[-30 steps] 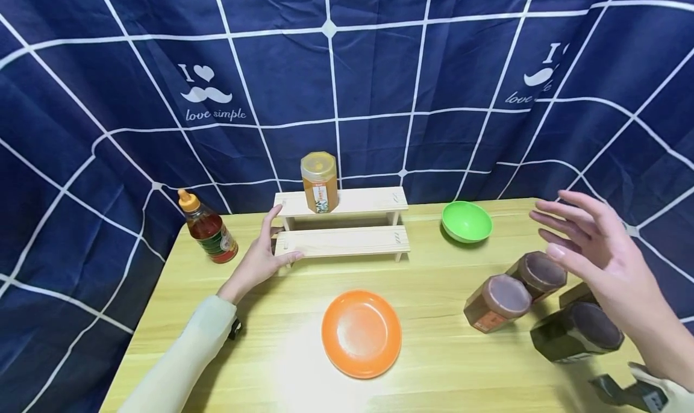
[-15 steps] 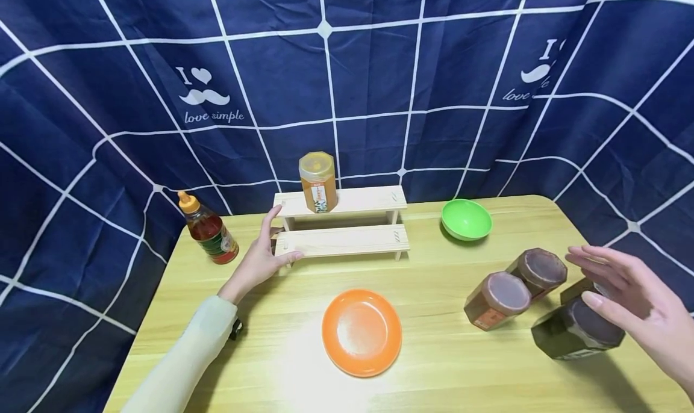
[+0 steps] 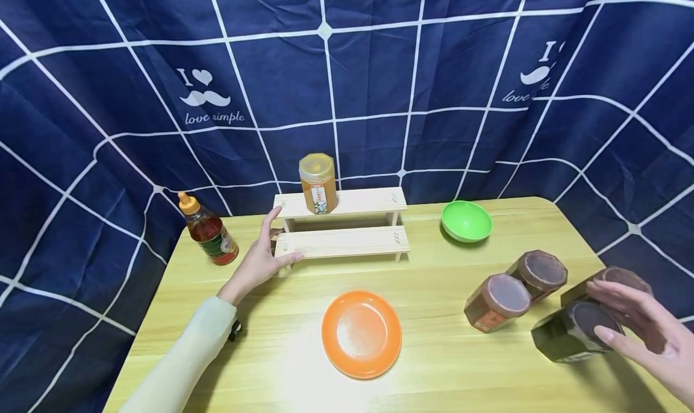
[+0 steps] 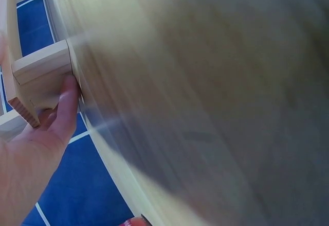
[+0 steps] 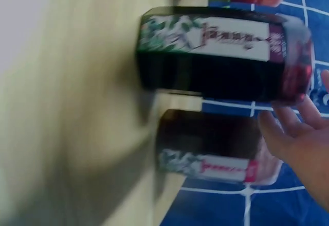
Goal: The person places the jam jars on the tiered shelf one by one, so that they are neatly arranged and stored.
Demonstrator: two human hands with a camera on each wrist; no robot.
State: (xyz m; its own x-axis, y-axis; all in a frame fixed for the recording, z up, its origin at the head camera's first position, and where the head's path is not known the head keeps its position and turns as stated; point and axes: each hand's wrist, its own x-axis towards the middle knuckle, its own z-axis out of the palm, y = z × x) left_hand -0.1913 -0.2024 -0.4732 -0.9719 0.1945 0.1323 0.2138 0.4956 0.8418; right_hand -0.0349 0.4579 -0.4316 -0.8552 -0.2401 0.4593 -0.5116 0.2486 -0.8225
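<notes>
Faceted dark jar (image 3: pixel 561 336), right fingers (image 3: pixel 623 294) parted nearby, left fingers (image 3: pixel 267 226) gripping grained wooden shelf (image 3: pixel 341 241)

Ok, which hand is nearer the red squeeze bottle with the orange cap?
Left. The left hand is just right of the bottle, gripping the pale two-tier wooden rack; the right hand is far off, by dark faceted jars.

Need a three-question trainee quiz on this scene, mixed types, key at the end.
1. The left hand grips:
a) the squeeze bottle
b) the wooden rack
c) the orange plate

2. True or false: the right hand is closer to the black jar than to the green bowl.

3. Fill in: the amber jar stands on the wooden rack's ____ step.

Key: 1. b; 2. true; 3. upper
</notes>
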